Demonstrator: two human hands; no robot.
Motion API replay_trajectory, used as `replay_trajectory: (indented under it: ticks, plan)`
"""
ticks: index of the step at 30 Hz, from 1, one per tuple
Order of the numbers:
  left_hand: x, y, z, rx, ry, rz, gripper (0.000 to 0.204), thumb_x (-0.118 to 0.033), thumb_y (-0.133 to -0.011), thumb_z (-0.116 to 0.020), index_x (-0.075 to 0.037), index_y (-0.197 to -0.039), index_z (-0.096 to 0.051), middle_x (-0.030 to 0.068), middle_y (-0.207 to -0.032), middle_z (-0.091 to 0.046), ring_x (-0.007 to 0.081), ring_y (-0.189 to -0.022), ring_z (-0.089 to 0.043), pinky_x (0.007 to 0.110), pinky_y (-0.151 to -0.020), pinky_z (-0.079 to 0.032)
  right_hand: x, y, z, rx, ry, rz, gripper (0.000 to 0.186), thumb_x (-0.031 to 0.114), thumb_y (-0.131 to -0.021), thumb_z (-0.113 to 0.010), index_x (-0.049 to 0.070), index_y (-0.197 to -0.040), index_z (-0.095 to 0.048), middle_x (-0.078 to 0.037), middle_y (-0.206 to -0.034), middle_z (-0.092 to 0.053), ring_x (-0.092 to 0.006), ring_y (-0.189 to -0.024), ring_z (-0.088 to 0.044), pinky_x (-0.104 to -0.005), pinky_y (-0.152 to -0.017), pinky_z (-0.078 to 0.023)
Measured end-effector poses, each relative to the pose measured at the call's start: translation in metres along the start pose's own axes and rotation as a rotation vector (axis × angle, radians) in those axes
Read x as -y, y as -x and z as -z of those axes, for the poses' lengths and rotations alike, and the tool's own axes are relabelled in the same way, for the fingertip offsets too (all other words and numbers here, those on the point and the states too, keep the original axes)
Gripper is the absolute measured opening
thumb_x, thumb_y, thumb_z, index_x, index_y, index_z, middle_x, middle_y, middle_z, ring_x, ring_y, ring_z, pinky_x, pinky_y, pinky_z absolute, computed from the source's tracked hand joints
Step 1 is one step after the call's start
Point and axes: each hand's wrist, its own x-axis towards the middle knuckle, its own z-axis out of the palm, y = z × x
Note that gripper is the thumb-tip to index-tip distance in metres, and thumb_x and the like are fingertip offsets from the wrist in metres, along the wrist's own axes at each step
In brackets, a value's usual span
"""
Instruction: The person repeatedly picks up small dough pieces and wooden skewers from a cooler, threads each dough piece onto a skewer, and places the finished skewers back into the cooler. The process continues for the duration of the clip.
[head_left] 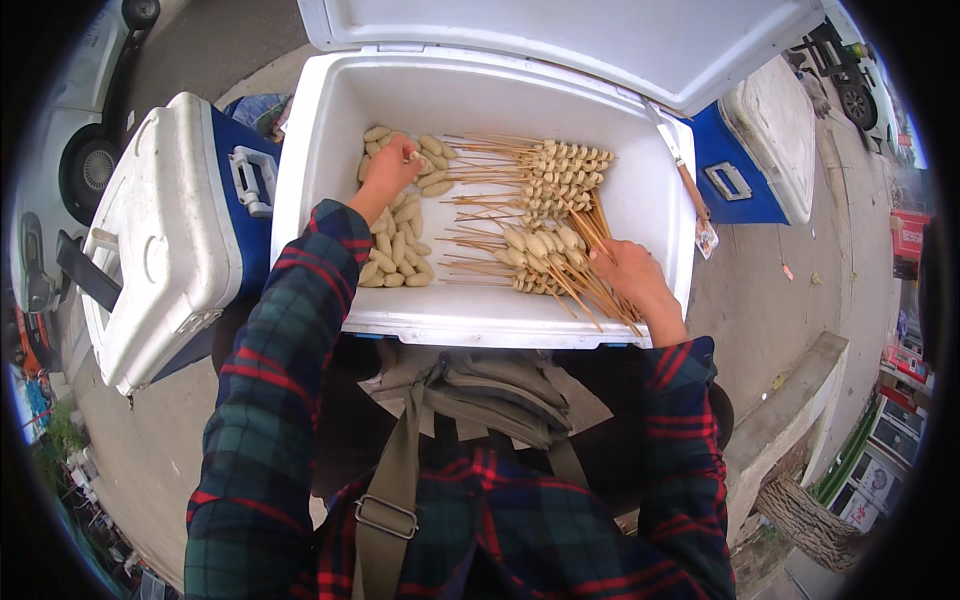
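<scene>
Skewers (570, 170) threaded with pale pieces already lay stacked in the right half of the open white cooler (325, 125); loose pieces (395, 255), not yet on sticks, lay heaped at its left end. There the left hand (395, 168) was pinched, seemingly on one piece; by the cooler's right wall, the right hand (638, 280) was curled round thin sticks (594, 218). Outdoors, grey pavement (770, 290) surrounded the cooler.

The cooler (450, 325) is smooth plastic, the skewers (600, 290) matt wood, the sleeves (275, 370) woven cloth, the strap buckle (388, 507) smooth metal, the tree trunk (808, 520) rough.
</scene>
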Motion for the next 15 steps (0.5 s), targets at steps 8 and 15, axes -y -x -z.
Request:
replay_trajectory:
  ticks: [8,15]
  plan:
    - [-0.109,0.073,0.06,0.116,1.137,0.097,0.023,-0.022,-0.101,-0.048,-0.009,-0.12,-0.053,0.0032,-0.102,-0.058,0.0146,-0.094,-0.06,0.031,-0.085,-0.052,0.026,0.007,0.013,-0.268,-0.198,0.165,0.028,0.024,-0.095,-0.047,0.005,-0.103,-0.066,-0.015,-0.073,-0.063,-0.0322,-0.066,-0.059,-0.042,-0.063,-0.046]
    - [-0.121,0.075,0.067,0.12,1.792,0.168,0.028,-0.021,-0.103,-0.041,-0.003,-0.123,-0.049,0.0093,-0.11,-0.056,0.0222,-0.106,-0.058,0.038,-0.094,-0.051,0.095,0.053,0.017,0.045,-0.943,0.359,0.041,0.017,-0.101,-0.041,0.007,-0.141,-0.042,0.002,-0.057,-0.047,-0.0029,-0.048,-0.04,-0.0186,-0.046,-0.032]
